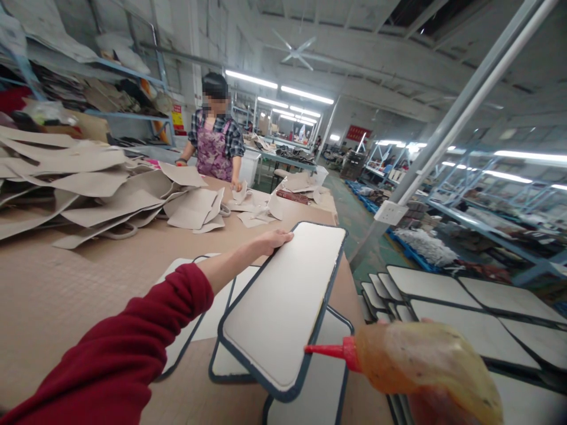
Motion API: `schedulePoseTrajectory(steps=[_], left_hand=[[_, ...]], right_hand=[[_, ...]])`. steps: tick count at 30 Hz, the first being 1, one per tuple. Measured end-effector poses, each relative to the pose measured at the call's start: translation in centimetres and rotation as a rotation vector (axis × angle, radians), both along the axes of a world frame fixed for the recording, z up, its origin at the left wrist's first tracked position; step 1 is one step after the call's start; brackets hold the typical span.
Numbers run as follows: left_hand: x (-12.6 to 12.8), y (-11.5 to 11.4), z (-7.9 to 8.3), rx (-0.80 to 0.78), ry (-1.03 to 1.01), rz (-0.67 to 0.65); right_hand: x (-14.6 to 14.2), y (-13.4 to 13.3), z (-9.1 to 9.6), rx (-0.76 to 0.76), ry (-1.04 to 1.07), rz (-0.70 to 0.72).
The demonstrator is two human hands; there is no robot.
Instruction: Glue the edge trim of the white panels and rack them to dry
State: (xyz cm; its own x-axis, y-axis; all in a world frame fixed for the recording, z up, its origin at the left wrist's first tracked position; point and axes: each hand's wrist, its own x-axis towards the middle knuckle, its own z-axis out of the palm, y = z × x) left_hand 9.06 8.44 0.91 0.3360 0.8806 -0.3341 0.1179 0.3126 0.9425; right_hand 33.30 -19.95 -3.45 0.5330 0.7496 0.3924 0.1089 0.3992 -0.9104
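Left hand (275, 239): pinching white, dark-rimmed rectangular panel (283, 301)
Right hand (432, 407): clasping translucent amber plastic bottle (411, 357)
Red conical nozzle (330, 351): oversqueezing might flood the panel

Ceiling fan (297, 53), slanted pole (459, 115), perhaps a banner (358, 133)

looks like factory workshop. lit by rows of tube lamps (307, 95), hung with ceiling fan (296, 53), lined with loaded racks (128, 116), heaped with cut sheets (88, 174) on worktable (88, 277), staffed by aproned person (215, 147).
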Motion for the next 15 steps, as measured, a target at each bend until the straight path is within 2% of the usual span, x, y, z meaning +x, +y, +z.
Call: schedulePoseTrajectory(steps=[4,7,10,15], left_hand=[[-0.2,0.3,-0.1,-0.003,-0.002,0.006],[-0.3,0.5,-0.1,-0.009,-0.010,0.008],[-0.6,0.8,-0.2,-0.016,-0.015,0.020],[-1.0,1.4,-0.4,-0.017,-0.032,0.065]], right_hand=[[-1.6,0.3,1.7,-0.060,0.100,0.101],[-2.3,0.3,2.5,-0.055,0.137,0.119],[-2.3,0.3,2.4,-0.078,0.102,0.124],[-2.3,0.6,1.2,-0.065,0.063,0.028]])
